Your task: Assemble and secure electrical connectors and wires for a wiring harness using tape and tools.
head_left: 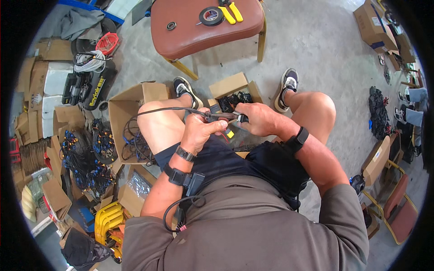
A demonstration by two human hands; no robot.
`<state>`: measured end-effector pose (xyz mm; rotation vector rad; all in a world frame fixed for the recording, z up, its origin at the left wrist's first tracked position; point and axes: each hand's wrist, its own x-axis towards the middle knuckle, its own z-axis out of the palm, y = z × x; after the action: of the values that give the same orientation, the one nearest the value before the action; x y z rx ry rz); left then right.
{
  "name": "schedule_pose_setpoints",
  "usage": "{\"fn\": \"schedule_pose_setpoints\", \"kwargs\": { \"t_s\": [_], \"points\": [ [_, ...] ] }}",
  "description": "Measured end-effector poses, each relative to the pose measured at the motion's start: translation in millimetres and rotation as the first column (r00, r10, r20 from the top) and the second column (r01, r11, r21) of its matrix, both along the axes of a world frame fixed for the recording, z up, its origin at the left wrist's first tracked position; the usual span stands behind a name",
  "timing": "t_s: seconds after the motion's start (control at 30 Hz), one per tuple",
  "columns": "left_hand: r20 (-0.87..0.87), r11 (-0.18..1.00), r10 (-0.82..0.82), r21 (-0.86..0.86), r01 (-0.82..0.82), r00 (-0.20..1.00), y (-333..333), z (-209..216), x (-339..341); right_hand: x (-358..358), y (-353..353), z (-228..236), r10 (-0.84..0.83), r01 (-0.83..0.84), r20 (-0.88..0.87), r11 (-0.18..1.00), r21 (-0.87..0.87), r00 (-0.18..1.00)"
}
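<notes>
My left hand (pixel 200 131) is closed around a black cable (pixel 169 108) between my knees. The cable arches left over my left thigh and drops toward a cardboard box of cables. Closed as well, my right hand (pixel 262 118) grips a dark, slim tool with a metal-looking part, its kind partly hidden by my fingers. The tool's end meets the cable close to my left fingertips. Just below the hands hangs a small yellow connector (pixel 229 134) with a red wire. Beneath, a small open carton (pixel 228 86) on the floor holds black parts.
A brown padded chair (pixel 203 38) ahead carries yellow-handled pliers (pixel 233 12), a tape roll (pixel 211 16) and a small ring (pixel 171 26). At left stand the cable box (pixel 118 108), bundled cables (pixel 86 158) and yellow parts (pixel 107 221). Another person's legs (pixel 413 104) show at far right.
</notes>
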<state>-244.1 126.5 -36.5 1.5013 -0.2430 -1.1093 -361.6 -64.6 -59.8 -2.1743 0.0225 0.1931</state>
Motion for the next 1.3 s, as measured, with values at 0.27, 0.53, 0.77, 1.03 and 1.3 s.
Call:
{"fn": "schedule_pose_setpoints", "kwargs": {
  "t_s": [0.27, 0.53, 0.77, 1.03, 1.3],
  "points": [
    [-0.093, 0.978, 0.175, -0.097, -0.184, 0.980, -8, -16, 0, 3, 11, -3, -0.108, 0.110, -0.027, 0.989, 0.098, 0.994],
    [-0.156, 0.901, 0.370, -0.179, -0.395, 0.916, -24, -7, -11, 9, 15, -4, -0.166, 0.171, -0.055, 0.979, 0.109, 0.985],
    [-0.113, 0.910, 0.361, -0.175, -0.377, 0.925, -23, -9, -13, 8, 9, 4, -0.095, 0.109, -0.101, 0.985, 0.136, 0.990],
    [-0.094, 0.938, 0.323, -0.103, -0.332, 0.942, -20, -9, -12, 9, 6, 3, -0.050, 0.069, -0.145, 0.989, 0.130, 0.988],
    [-0.018, 0.955, 0.295, 0.007, -0.295, 0.955, -17, -1, -10, 9, 3, -1, -0.018, 0.036, -0.163, 0.993, 0.109, 0.987]
  ]
}}
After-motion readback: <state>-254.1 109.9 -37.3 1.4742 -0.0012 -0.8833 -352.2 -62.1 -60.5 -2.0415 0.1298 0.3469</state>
